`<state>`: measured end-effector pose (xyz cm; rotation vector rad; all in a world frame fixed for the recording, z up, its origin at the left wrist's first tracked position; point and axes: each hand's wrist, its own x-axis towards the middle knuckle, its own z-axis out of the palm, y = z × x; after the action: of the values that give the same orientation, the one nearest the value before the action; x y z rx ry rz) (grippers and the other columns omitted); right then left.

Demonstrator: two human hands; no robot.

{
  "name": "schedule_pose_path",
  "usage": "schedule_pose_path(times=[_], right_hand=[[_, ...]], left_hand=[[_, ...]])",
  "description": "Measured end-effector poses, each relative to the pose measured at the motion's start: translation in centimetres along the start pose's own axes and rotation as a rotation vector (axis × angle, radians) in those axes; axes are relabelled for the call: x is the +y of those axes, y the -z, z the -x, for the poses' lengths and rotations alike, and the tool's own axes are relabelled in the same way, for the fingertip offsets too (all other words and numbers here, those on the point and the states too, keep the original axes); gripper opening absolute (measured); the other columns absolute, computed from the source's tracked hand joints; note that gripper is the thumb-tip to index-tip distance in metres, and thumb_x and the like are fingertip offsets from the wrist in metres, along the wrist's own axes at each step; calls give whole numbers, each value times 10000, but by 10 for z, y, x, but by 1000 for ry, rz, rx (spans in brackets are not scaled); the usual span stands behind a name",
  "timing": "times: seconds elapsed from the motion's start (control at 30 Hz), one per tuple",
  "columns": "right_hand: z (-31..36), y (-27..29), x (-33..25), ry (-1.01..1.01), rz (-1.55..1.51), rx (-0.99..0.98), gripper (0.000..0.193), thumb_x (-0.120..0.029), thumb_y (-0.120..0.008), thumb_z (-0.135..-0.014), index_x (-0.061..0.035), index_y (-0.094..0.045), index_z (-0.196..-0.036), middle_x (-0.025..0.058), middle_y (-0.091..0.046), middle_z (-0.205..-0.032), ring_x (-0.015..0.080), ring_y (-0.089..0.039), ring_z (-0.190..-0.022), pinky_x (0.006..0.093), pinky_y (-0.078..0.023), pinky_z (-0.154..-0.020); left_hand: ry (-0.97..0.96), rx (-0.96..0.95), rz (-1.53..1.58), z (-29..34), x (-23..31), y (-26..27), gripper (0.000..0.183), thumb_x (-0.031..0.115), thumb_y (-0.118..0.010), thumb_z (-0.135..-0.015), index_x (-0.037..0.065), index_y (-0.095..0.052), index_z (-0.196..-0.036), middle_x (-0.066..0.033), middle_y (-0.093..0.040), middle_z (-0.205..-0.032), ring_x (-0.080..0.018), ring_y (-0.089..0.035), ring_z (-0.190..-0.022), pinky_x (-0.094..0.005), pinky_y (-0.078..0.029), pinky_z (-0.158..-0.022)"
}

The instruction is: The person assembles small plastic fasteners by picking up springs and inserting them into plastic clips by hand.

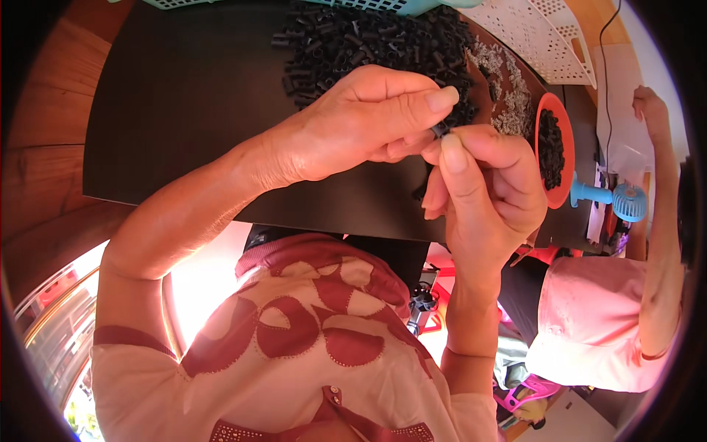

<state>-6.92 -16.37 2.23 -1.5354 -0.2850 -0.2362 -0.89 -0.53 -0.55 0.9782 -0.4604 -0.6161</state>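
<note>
My left hand [390,114] is closed, thumb and forefinger pinching a small black tube piece [440,130] over the table. Right against it, my right hand [490,173] is also closed, its thumb and forefinger tips meeting at the end of that piece. Whatever the right fingertips hold is hidden or too small to make out. Behind my hands lies a big heap of short black tubes [368,48]. Beside the heap, small silvery parts [513,103] are scattered. An orange bowl [565,118] containing black pieces stands just right of my right hand.
A dark brown table [177,110] spans the view. At its far side are a teal basket [383,6] and a white perforated basket [541,40]. A blue handheld fan [628,202] lies right of the bowl. On the right sits another person in pink [596,317], one arm raised.
</note>
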Motion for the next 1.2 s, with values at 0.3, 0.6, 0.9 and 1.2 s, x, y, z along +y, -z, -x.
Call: schedule_pose_path(times=[0.3,0.6,0.9,1.2], right_hand=[[15,8,6,118,206,-82,104,25,-635,-902,26,-554,-967,102,-618,-842,62,-545,-588,191,-441,-497],[25,-3,22,148,120,27,101,39,-605,-913,30,-533,-984,135,-630,-859,71,-555,-592,190,-451,-497],[17,3,16,26,-21,33,332,-19,-710,-851,30,-565,-1147,41,-535,-800,59,-493,-664,177,-403,-586],[-8,23,12,364,509,-205,385,-133,-776,-761,-4,-662,-1106,19,-525,-713,80,-437,-534,224,-348,-458]], left_hand=[[-11,-80,-73,1,1,-1,376,342,-491,-1020,29,-574,-831,30,-430,-615,-40,-333,-539,-217,-253,-467],[-5,23,-84,1,-7,-8,389,371,-518,-1006,45,-575,-802,18,-505,-666,-35,-398,-574,-198,-305,-491],[16,-12,-114,0,-3,-6,397,389,-542,-991,32,-584,-822,20,-511,-667,-29,-427,-579,-190,-311,-492],[163,40,171,2,-3,-9,439,450,-630,-925,41,-629,-766,0,-549,-616,-45,-473,-492,-189,-296,-391]])
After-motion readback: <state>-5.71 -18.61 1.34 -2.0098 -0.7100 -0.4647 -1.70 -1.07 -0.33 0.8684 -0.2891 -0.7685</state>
